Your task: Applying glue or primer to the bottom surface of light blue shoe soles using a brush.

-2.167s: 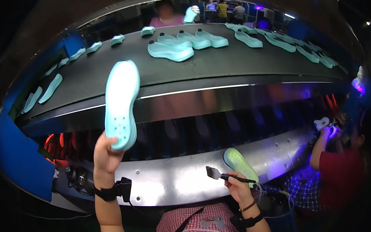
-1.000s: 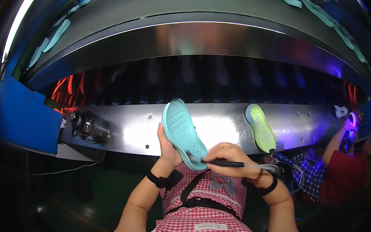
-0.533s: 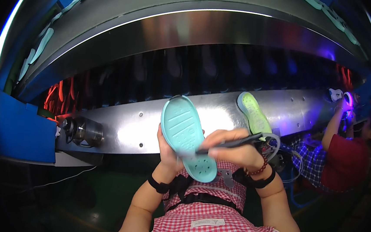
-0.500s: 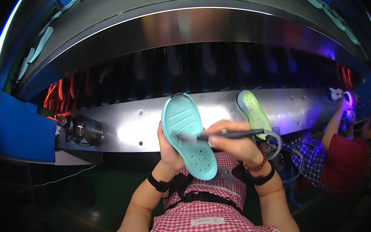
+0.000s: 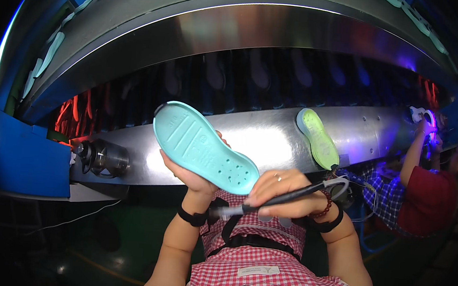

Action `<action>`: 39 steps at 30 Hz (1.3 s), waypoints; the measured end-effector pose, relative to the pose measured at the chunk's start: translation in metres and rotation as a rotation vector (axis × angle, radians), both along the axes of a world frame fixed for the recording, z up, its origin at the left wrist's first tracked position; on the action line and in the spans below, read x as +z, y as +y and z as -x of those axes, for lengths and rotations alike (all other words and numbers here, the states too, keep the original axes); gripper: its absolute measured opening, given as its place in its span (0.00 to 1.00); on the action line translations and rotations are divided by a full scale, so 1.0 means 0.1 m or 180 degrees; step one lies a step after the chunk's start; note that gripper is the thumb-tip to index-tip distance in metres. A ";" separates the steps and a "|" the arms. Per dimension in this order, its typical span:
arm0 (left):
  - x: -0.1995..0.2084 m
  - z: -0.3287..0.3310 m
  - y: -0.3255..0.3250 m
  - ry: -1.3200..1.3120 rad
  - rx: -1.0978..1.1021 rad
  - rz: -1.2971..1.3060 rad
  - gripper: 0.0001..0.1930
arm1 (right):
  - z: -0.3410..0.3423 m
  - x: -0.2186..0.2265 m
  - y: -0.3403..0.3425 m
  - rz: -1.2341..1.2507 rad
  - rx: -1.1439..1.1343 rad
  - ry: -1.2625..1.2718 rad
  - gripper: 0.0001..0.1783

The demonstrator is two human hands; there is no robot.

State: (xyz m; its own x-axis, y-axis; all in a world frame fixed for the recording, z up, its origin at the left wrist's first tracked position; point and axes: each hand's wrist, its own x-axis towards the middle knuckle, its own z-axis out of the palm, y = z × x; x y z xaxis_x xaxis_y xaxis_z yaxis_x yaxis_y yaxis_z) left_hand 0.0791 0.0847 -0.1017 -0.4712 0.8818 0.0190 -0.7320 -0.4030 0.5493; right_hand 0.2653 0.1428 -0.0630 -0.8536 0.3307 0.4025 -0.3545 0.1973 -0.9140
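Centre-left of frame: left hand (image 5: 197, 175) closed under a teal shoe sole (image 5: 204, 147), tread side up, tilted, held above the lap. Right of it: right hand (image 5: 284, 193) wrapped around a dark brush (image 5: 275, 199), bristle end low, just under the sole's heel. Best to keep the sole steady and its tread toward the brush. Yellow-green sole (image 5: 318, 138) leans on the steel worktop (image 5: 272, 138), upper right.
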 end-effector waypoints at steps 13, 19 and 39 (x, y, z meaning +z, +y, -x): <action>0.13 0.06 0.03 0.0134 0.0553 0.0411 0.45 | -0.03 -0.21 0.11 0.0448 -0.1126 -0.0550 0.11; 0.15 0.11 -0.04 0.0450 0.0139 0.0063 0.46 | -0.10 -0.20 0.04 0.0996 -0.0351 -0.0028 0.11; -0.14 0.08 -0.28 0.0353 -0.1193 0.0321 0.34 | -0.09 -0.01 -0.06 0.1379 -0.0343 -0.0815 0.11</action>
State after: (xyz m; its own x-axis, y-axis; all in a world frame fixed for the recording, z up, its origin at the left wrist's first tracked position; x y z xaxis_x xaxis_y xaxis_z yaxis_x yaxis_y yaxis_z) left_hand 0.0712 0.0564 -0.1157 -0.1165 0.9922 -0.0437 -0.7520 -0.0594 0.6565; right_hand 0.2739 0.1367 -0.0641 -0.8588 0.5123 -0.0085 -0.1071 -0.1958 -0.9748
